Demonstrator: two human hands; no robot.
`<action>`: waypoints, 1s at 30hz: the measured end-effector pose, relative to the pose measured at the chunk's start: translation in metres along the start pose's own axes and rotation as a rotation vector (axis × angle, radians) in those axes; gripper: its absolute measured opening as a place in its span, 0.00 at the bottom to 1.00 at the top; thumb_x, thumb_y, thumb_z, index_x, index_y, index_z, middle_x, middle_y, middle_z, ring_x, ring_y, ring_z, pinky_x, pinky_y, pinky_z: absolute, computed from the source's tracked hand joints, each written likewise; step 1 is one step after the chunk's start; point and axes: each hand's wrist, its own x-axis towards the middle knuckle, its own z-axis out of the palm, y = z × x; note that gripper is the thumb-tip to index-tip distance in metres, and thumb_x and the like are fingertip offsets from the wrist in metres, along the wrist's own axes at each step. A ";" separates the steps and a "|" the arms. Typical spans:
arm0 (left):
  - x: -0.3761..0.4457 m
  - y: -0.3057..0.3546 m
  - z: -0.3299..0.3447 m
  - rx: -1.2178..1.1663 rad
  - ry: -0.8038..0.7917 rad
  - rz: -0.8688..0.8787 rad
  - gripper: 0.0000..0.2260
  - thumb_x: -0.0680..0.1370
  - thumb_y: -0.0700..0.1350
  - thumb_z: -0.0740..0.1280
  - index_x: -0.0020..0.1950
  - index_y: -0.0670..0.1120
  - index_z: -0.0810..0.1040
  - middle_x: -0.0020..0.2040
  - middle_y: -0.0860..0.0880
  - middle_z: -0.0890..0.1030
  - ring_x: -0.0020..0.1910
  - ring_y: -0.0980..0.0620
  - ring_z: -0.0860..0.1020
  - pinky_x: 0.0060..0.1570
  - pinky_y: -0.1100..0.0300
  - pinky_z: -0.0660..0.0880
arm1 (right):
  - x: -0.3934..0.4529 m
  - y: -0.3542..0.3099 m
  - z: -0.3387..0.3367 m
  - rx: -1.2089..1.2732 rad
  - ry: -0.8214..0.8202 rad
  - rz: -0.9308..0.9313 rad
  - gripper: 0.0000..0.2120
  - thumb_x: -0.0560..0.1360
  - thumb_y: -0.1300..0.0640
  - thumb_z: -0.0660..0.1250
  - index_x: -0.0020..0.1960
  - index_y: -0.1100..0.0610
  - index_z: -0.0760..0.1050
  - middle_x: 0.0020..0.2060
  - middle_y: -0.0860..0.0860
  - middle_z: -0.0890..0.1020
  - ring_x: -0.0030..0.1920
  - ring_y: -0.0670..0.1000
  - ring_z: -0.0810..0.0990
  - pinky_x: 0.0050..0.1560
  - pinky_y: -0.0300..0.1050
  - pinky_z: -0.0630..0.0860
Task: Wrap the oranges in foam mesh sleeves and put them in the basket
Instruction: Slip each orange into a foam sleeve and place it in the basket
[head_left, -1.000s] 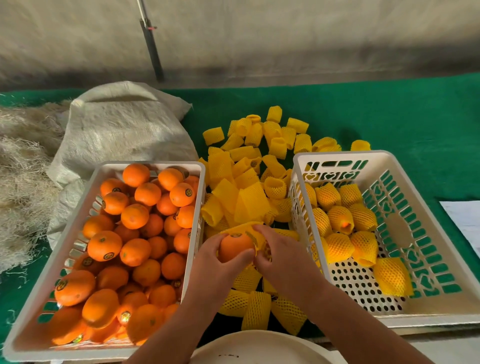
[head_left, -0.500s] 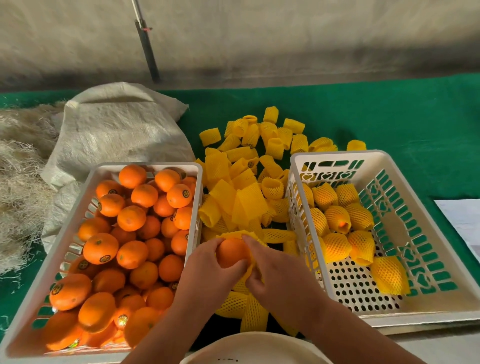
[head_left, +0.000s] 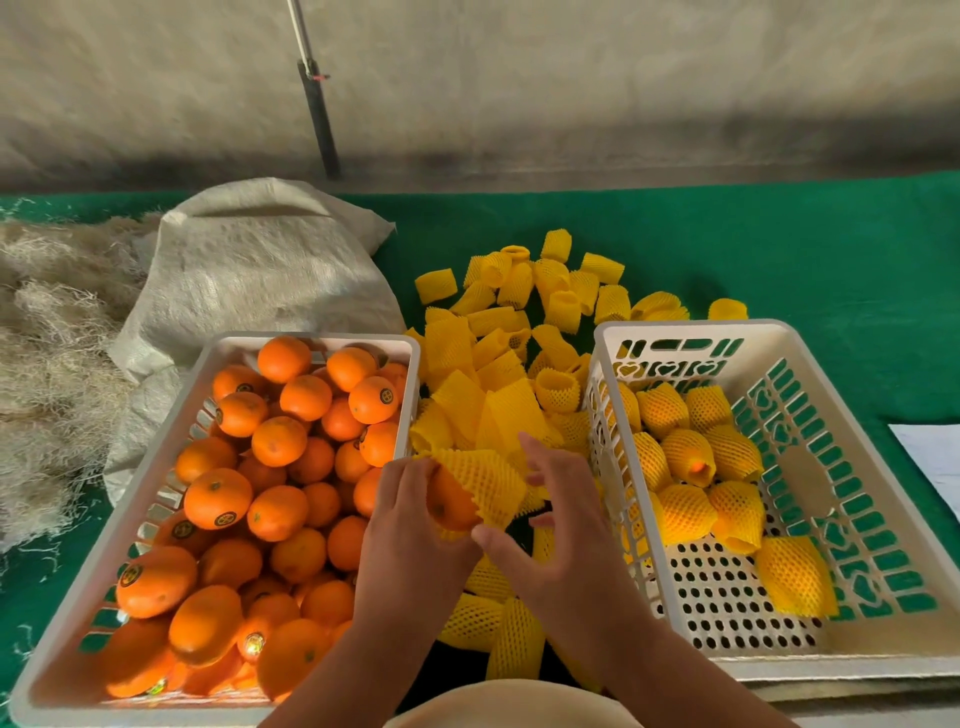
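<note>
My left hand (head_left: 410, 525) grips an orange (head_left: 449, 506) between the two baskets. A yellow foam mesh sleeve (head_left: 485, 480) covers the orange's upper right side, and its lower left still shows bare. My right hand (head_left: 563, 525) is just right of it with fingers spread; its thumb touches the sleeve's lower edge. The left white basket (head_left: 311, 339) is full of bare oranges (head_left: 278, 441). Several wrapped oranges (head_left: 685, 512) lie in the right white basket (head_left: 685, 328). Loose empty sleeves (head_left: 519, 317) are heaped between and behind the baskets.
A pale woven sack (head_left: 260, 270) and a pile of dry fibre (head_left: 47, 364) lie at the left on the green table cover (head_left: 805, 249). A sheet of paper (head_left: 935, 467) is at the right edge. A dark pole (head_left: 318, 114) stands against the back wall. A white round rim (head_left: 509, 706) is at the bottom.
The sleeve has been pulled further over the orange, which now sits more to the left in my left hand. My right hand has opened out from its grip on the sleeve.
</note>
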 end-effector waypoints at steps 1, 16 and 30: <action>0.000 0.001 0.001 0.008 0.005 0.022 0.31 0.69 0.58 0.71 0.70 0.55 0.67 0.65 0.60 0.68 0.57 0.64 0.69 0.47 0.74 0.65 | 0.001 -0.001 0.001 0.062 -0.031 0.078 0.43 0.72 0.28 0.69 0.80 0.34 0.53 0.71 0.34 0.65 0.73 0.42 0.67 0.64 0.39 0.76; -0.003 0.019 0.012 0.081 -0.043 0.157 0.36 0.74 0.55 0.77 0.76 0.50 0.64 0.74 0.54 0.63 0.70 0.47 0.73 0.63 0.57 0.77 | 0.027 0.005 0.017 0.176 0.020 0.423 0.48 0.69 0.36 0.78 0.80 0.39 0.55 0.71 0.44 0.69 0.67 0.46 0.69 0.44 0.28 0.70; 0.005 0.023 -0.010 -0.950 -0.554 -0.479 0.37 0.67 0.67 0.78 0.69 0.50 0.75 0.66 0.48 0.79 0.63 0.49 0.79 0.57 0.44 0.81 | 0.016 0.015 -0.013 -0.062 -0.103 0.027 0.45 0.70 0.37 0.78 0.78 0.37 0.55 0.67 0.34 0.62 0.67 0.27 0.59 0.52 0.23 0.69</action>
